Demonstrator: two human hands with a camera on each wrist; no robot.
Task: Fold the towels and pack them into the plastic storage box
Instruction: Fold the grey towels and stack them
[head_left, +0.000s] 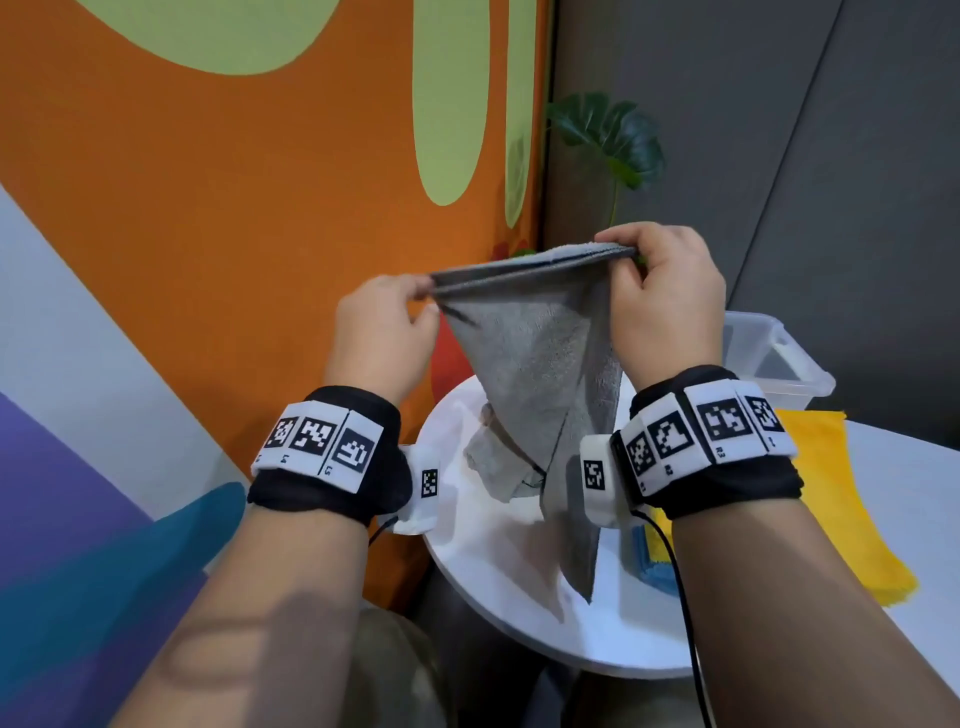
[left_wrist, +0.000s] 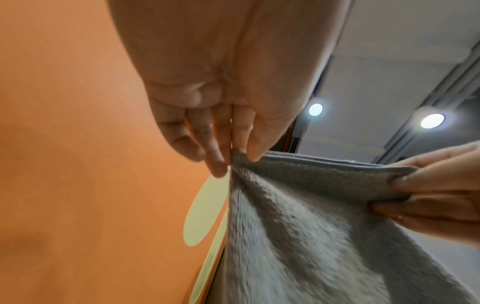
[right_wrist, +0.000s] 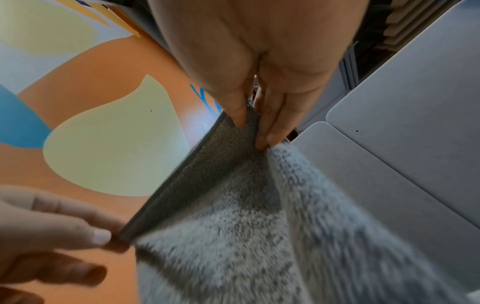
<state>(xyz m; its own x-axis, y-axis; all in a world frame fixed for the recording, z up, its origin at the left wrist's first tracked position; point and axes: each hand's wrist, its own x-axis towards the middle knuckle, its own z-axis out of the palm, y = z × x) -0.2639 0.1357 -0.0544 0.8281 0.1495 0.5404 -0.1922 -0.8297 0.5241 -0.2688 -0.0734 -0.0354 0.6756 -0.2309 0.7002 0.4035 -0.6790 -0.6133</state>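
Fingers (left_wrist: 241, 131) of the left hand (head_left: 382, 332) are pinching one top corner of the grey towel (head_left: 540, 364), thumb against fingertips. Fingers (right_wrist: 272, 123) of the right hand (head_left: 667, 306) are clamping the opposite top corner the same way. Both hands are holding the towel up in the air, its doubled top edge pulling taut between them, the rest hanging down in a tapering drape with the lower tip reaching toward the round white worktop (head_left: 519, 597). A crumpled pale towel (head_left: 493, 462) is lying on the worktop behind the hanging one. A yellow towel (head_left: 836, 499) is lying spread flat to the right, a blue cloth (head_left: 649, 564) peeking out beside it. The clear plastic storage box (head_left: 779, 358) is sitting further back on the right, apart from the hands.
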